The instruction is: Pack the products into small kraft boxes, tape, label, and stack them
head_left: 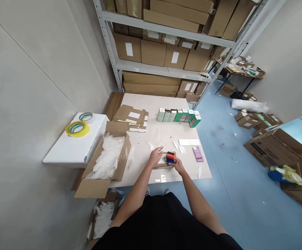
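Note:
My right hand [178, 166] is closed around a small blue and orange-red tool [170, 157] with a dark top; its exact kind is too small to tell. The tool is over the right end of a flat brown cardboard box [162, 165] with a pale label on it, near the table's front edge. My left hand [156, 155] is at the box's left side, fingers apart and curved, with nothing visible in them. Clear plastic scraps [154, 145] lie just beyond the left hand. White strips [189, 142] and a stack of blurred pinkish cards [198, 154] are to the right.
An open carton [122, 163] of white plastic bags stands left, beside a white box [62, 149] bearing yellow tape [77, 128] and clear tape [85, 117]. Flattened cardboard [130, 114] and a row of green-and-white boxes [177, 115] lie farther back, before a loaded metal shelf [166, 71].

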{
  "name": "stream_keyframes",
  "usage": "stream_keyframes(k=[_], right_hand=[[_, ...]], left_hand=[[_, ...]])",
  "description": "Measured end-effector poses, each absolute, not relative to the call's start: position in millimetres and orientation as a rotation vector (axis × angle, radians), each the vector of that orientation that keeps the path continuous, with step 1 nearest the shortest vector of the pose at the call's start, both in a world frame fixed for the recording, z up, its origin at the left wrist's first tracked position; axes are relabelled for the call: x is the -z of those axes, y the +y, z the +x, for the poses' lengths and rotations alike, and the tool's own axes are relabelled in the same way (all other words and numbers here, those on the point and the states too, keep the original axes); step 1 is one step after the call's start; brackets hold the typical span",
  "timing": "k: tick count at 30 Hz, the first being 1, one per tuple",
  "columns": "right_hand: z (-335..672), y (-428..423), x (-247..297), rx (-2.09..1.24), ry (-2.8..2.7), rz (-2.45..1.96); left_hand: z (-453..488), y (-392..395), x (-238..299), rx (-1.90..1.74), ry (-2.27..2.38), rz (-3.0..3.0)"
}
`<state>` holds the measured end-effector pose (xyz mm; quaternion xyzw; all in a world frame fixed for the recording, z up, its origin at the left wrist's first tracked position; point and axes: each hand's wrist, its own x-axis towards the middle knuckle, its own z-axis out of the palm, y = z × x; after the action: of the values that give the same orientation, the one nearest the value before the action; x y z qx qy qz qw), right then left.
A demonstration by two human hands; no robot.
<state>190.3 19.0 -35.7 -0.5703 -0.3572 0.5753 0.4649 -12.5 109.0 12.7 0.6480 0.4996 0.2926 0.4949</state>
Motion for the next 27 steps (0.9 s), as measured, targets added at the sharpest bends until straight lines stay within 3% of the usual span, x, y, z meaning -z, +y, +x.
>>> stream_keyframes(k=[5,12,27], right_hand=[[188,20,32,-1.425,-0.938,-1.416],[198,32,27,-1.484,-1.082,-1.454],[224,39,4,-0.996,-1.658,-1.802]], left_hand=[[6,145,-43,-0.501,0.993,1.606],[15,169,-44,-0.269,0.819,1.692],[-1,111,-24,-0.691,1.552,1.427]])
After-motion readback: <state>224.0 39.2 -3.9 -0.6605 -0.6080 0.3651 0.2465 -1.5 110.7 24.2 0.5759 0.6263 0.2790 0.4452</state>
